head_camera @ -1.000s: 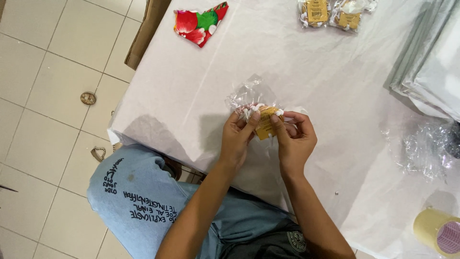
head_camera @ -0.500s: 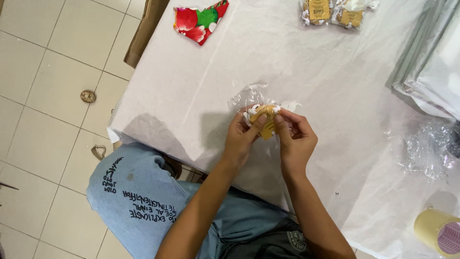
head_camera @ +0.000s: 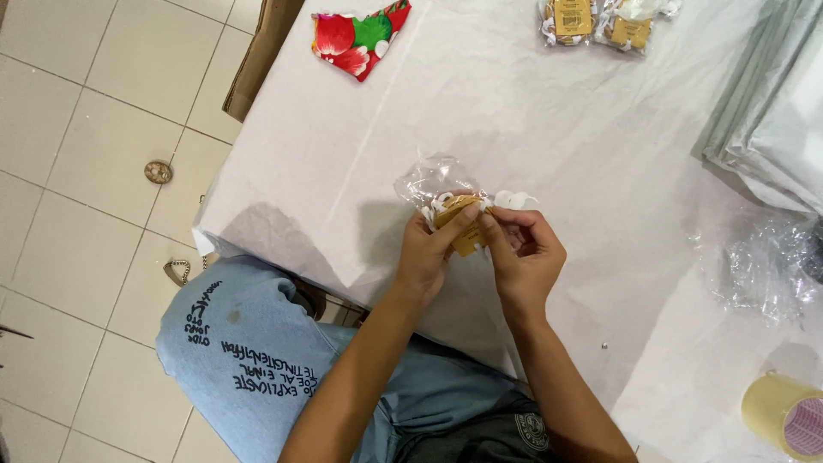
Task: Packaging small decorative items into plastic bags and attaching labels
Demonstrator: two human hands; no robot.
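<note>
My left hand (head_camera: 426,254) and my right hand (head_camera: 525,254) meet over the near edge of a table covered in white paper (head_camera: 549,129). Together they pinch a small clear plastic bag (head_camera: 429,182) with a tan card tag (head_camera: 460,230) and some white string or ribbon (head_camera: 512,200) at its mouth. The left thumb presses on the tag. The right fingers grip the string beside it. What is inside the bag is hidden by my fingers.
A red and green floral cloth piece (head_camera: 358,36) lies at the far left of the table. Two packed clear bags with tan tags (head_camera: 600,21) sit at the far edge. Stacked pale sheets (head_camera: 771,111), crumpled clear plastic (head_camera: 763,266) and a tape roll (head_camera: 784,416) are on the right.
The bag and tag have been drawn a little closer to me, and my fingers have closed more tightly over the tag and string.
</note>
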